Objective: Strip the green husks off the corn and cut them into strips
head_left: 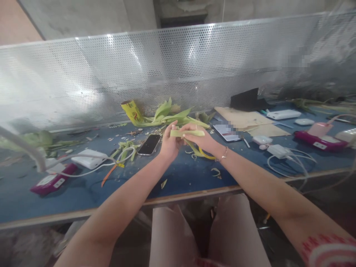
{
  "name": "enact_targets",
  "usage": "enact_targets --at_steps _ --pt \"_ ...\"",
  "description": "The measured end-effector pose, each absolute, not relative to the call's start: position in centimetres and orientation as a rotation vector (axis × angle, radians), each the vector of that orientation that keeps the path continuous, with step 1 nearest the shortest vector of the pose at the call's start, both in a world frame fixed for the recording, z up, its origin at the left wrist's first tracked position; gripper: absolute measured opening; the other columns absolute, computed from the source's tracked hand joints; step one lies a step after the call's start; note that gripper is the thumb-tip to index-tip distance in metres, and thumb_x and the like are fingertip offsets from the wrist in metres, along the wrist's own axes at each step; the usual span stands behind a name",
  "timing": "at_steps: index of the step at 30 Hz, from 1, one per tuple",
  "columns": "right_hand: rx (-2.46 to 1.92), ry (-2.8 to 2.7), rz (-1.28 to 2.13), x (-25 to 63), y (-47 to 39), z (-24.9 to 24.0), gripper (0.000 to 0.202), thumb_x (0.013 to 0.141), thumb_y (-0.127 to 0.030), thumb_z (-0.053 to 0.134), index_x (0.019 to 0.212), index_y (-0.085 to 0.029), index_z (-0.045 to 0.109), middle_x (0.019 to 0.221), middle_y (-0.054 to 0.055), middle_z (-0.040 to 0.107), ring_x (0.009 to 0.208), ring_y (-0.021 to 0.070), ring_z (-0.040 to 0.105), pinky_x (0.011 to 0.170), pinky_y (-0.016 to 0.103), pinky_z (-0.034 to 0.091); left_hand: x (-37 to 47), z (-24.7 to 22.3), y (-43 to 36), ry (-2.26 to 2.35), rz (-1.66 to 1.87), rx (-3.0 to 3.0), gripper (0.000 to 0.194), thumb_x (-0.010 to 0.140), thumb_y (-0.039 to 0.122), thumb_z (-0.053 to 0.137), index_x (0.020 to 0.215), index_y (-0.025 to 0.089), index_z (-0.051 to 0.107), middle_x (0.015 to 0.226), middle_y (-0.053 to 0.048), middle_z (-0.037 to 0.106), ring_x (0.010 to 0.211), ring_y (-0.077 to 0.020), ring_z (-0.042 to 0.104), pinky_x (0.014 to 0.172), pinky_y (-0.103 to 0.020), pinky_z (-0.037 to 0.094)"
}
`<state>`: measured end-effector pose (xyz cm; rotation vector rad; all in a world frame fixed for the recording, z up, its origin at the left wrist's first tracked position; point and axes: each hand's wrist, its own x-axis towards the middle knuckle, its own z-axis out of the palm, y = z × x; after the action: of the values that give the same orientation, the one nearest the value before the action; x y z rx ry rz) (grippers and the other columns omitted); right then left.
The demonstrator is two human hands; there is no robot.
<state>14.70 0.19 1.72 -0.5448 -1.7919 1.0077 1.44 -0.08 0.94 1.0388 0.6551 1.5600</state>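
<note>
A flat pale green strip, which looks like corn husk [191, 132], lies level across the fingers of both hands above the table. My left hand [169, 144] pinches its left end, fingers pointing up. My right hand [202, 141] grips it from the right, thumb and fingers closed on it, with a bracelet at the wrist. Under the right hand hangs another green leafy piece [197, 150], beside a yellow band [206, 155]; whether it is held is hidden. Just behind the hands lie long green husk leaves [164, 113].
A yellow tube-like can [132, 112] leans near the perforated metal screen [111, 78]. Left are a dark phone [149, 144], white box [89, 158], and purple power strip [54, 182]. Right are a lit phone [226, 131], cardboard [244, 118], and white cables [296, 159]. Husk scraps litter the blue tabletop [189, 178].
</note>
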Motion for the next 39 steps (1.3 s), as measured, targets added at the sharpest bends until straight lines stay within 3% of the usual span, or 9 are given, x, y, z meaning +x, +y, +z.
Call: enact_targets --at_steps 5,9,14,21,25,31,36,39 --pt "-0.538 -1.566 1.247 14.8 1.6 1.1 0.018 0.081 -0.035 0.056 0.094 -0.023 0.056 0.077 -0.001 0.061 0.062 0.0133 0.062 0.062 0.032 0.054 1.1 0.8 0.4 0.719 1.592 1.131 0.028 0.079 0.040 0.060 0.102 0.025 0.055 0.065 0.005 0.057 0.051 -0.0079 0.054 0.050 -0.021 0.044" --pt "-0.658 -1.414 1.154 14.6 2.1 0.9 0.023 0.073 -0.036 0.066 0.087 -0.023 0.052 0.065 -0.006 0.051 0.049 0.0087 0.051 0.049 0.027 0.051 0.8 0.4 0.5 0.880 1.594 1.312 0.030 0.081 0.047 0.055 0.095 0.023 0.061 0.059 0.003 0.056 0.048 -0.0095 0.052 0.050 -0.022 0.042" --pt "-0.722 -1.501 1.074 14.6 2.3 0.7 0.021 0.074 -0.037 0.066 0.085 -0.023 0.054 0.062 -0.005 0.049 0.045 0.0076 0.046 0.042 0.024 0.047 0.1 0.1 0.8 1.084 1.658 1.562 0.036 0.083 0.047 0.050 0.080 0.017 0.069 0.054 0.001 0.053 0.047 -0.0086 0.044 0.047 -0.020 0.035" --pt "-0.687 -1.425 1.233 14.6 2.1 1.2 0.020 0.074 -0.035 0.065 0.083 -0.023 0.052 0.058 -0.007 0.046 0.043 0.0071 0.043 0.045 0.026 0.049 0.0 -0.6 1.9 1.063 1.614 1.511 0.034 0.082 0.044 0.052 0.083 0.016 0.070 0.076 -0.005 0.067 0.070 -0.0146 0.058 0.064 -0.025 0.045" --pt "-0.693 -1.417 1.210 14.6 2.4 1.1 0.019 0.074 -0.033 0.065 0.084 -0.022 0.053 0.056 -0.007 0.045 0.042 0.0071 0.041 0.041 0.023 0.044 0.2 -0.7 2.0 1.063 1.595 1.434 0.032 0.079 0.045 0.055 0.081 0.016 0.068 0.073 -0.004 0.066 0.063 -0.0131 0.058 0.059 -0.024 0.044" --pt "-0.726 -1.499 1.148 14.8 2.7 0.7 0.018 0.075 -0.033 0.063 0.084 -0.021 0.053 0.060 -0.006 0.048 0.043 0.0061 0.044 0.038 0.019 0.037 0.6 -0.2 1.4 0.952 1.564 1.345 0.028 0.076 0.043 0.059 0.077 0.016 0.065 0.074 -0.003 0.066 0.064 -0.0127 0.060 0.064 -0.025 0.049" --pt "-0.771 -1.620 1.013 15.3 2.8 0.6 0.027 0.072 -0.031 0.066 0.094 -0.023 0.052 0.081 -0.002 0.054 0.049 0.0075 0.051 0.040 0.021 0.042 0.9 0.3 0.9 0.902 1.526 1.227 0.025 0.071 0.039 0.064 0.077 0.015 0.063 0.068 -0.003 0.065 0.062 -0.0146 0.062 0.061 -0.028 0.050" --pt "-0.689 -1.793 0.784 15.7 3.0 0.7 0.029 0.074 -0.025 0.063 0.101 -0.025 0.054 0.098 0.002 0.055 0.065 0.0126 0.058 0.054 0.029 0.052 0.8 0.5 0.8 0.920 1.533 1.171 0.027 0.071 0.041 0.065 0.078 0.016 0.062 0.066 -0.002 0.064 0.061 -0.0147 0.061 0.058 -0.028 0.050"
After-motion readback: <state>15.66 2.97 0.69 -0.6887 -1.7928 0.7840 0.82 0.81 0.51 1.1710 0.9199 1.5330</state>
